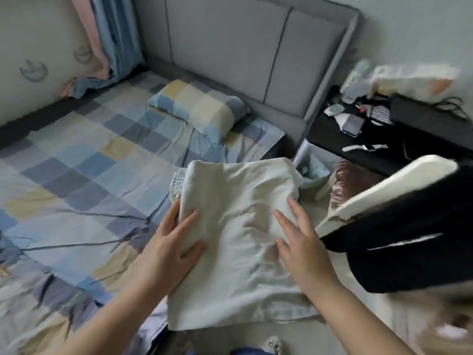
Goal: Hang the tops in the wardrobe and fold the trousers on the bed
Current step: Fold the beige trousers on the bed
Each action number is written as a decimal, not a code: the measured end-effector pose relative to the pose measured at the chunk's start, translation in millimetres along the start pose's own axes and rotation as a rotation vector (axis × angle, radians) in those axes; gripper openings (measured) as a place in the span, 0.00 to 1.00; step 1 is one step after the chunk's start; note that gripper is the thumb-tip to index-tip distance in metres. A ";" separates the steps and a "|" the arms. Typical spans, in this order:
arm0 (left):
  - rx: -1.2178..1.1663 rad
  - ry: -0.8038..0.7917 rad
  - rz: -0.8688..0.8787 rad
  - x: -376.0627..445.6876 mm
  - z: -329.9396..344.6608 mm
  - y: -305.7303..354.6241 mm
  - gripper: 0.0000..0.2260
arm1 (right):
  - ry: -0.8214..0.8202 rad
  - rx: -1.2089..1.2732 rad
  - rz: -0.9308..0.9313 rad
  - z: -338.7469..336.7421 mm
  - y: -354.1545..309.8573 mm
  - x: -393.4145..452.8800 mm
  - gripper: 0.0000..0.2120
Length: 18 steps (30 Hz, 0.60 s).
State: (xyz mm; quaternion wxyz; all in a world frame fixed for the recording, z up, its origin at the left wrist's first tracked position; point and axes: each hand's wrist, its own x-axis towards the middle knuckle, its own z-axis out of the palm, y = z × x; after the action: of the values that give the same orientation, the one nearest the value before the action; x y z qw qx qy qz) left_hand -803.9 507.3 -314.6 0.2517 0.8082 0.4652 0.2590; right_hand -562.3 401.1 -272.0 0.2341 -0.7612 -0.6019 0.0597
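Checked bed (76, 155), folded pale trousers (238, 226) under both flat, straight-fingered hands, waistband half hidden.

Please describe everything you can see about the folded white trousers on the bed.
The white trousers look like soft, slightly creased cotton, folded into a thick rectangle. They lie on the near right edge of the checked bed sheet; a gathered edge, perhaps the waistband, shows at the upper left. The left hand holds the left side, fingers on top. The right hand rests flat on the right side.
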 end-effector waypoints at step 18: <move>-0.235 -0.595 0.558 -86.3 253.8 326.6 0.29 | 0.338 -0.133 0.799 -187.9 216.3 -328.6 0.21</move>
State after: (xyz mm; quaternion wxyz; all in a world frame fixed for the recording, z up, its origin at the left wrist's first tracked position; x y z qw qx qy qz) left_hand -472.6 245.1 -306.5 0.3858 0.9084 0.1028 0.1239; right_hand -388.3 1.4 -261.4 0.2383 -0.9467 -0.2158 -0.0186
